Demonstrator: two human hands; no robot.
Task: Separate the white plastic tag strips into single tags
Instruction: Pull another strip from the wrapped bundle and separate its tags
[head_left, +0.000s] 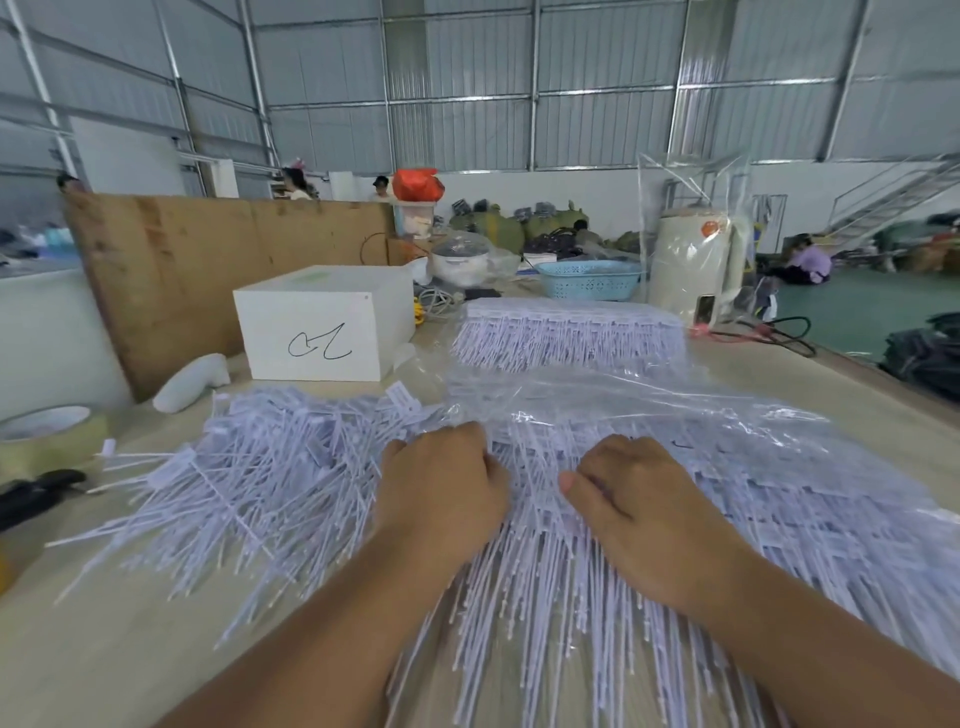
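A broad stack of joined white tag strips (545, 597) lies in front of me, its tails pointing toward me. My left hand (441, 483) and my right hand (639, 499) rest side by side on the stack's head end, fingers curled down and pinching the strip between them. A loose heap of single tags (249, 488) lies to the left of my left hand. More strips (810, 499) spread out to the right under clear plastic wrap (649, 410). Another neat stack of strips (566, 332) sits farther back.
A white box (322, 332) with a scribble stands at the back left, a tape roll (47, 431) and black pliers (36, 493) at the left edge. A blue basket (589, 279) and a white appliance in plastic (691, 265) stand behind. People sit on the floor far off.
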